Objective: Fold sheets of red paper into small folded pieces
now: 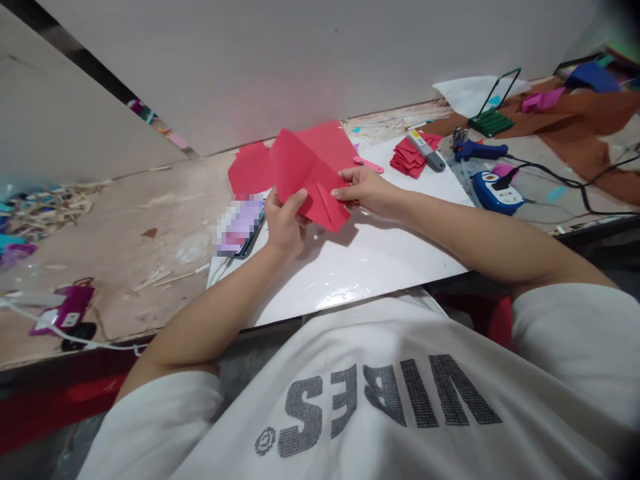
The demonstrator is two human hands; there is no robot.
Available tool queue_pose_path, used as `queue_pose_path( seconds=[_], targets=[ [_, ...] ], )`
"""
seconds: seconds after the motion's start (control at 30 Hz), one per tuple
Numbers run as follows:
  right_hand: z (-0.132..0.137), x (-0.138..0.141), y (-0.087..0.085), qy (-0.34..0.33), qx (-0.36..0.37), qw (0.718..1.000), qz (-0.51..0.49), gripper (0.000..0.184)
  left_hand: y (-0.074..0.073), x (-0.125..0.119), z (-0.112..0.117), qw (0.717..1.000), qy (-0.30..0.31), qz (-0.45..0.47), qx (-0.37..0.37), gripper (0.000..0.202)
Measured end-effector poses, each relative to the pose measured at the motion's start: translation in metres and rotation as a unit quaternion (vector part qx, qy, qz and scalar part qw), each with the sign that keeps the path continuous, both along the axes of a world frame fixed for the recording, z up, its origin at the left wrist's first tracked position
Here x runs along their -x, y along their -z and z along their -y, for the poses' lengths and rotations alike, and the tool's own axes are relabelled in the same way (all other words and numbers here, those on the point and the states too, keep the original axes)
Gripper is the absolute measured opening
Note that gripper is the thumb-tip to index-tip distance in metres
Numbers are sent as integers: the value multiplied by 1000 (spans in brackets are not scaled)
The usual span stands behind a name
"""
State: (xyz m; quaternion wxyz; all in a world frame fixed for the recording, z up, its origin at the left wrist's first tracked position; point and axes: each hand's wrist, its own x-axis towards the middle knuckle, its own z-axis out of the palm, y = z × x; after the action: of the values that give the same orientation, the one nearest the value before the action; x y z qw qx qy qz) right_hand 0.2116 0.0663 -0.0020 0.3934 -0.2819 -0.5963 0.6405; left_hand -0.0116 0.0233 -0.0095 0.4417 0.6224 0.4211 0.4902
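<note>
Between my two hands, above a white board, I hold a creased sheet of red paper. My left hand grips its lower left edge, thumb on top. At the right edge, the thumb and fingers of my right hand pinch the paper. Behind it lie more red paper sheets, partly covered by the held piece. A phone with a blurred screen rests beside my left hand. To the right is a stack of small red paper pieces with a grey utility knife on it.
A pink-handled tool lies behind my right hand. Farther right are a blue glue gun, a blue power socket with black cords and a green stand. Wood scraps and a purple socket lie at the left.
</note>
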Motion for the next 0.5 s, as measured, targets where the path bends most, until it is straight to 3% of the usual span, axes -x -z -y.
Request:
queue_pose_path(
  seconds=[0.1, 0.2, 0.27, 0.37, 0.43, 0.5],
  targets=[
    [-15, -22, -17, -9, 20, 995, 93, 40, 1, 8, -3, 983, -128, 127, -23, 73],
    [-26, -42, -28, 26, -12, 970, 241, 43, 0, 17, -7, 989, -119, 91, -11, 78],
    [-30, -47, -30, 85, -88, 930, 346, 51, -4, 24, -7, 995, -77, 55, -6, 68],
    [-27, -43, -25, 176, -221, 841, 461, 60, -10, 30, -4, 997, 53, -15, 51, 38],
    [-23, -36, -18, 185, -275, 796, 506, 59, -11, 32, -1, 984, 143, -63, 87, 32],
    [-19, -28, -10, 145, -314, 778, 525, 58, -9, 33, 1, 977, 177, -102, 68, 36]
  ],
)
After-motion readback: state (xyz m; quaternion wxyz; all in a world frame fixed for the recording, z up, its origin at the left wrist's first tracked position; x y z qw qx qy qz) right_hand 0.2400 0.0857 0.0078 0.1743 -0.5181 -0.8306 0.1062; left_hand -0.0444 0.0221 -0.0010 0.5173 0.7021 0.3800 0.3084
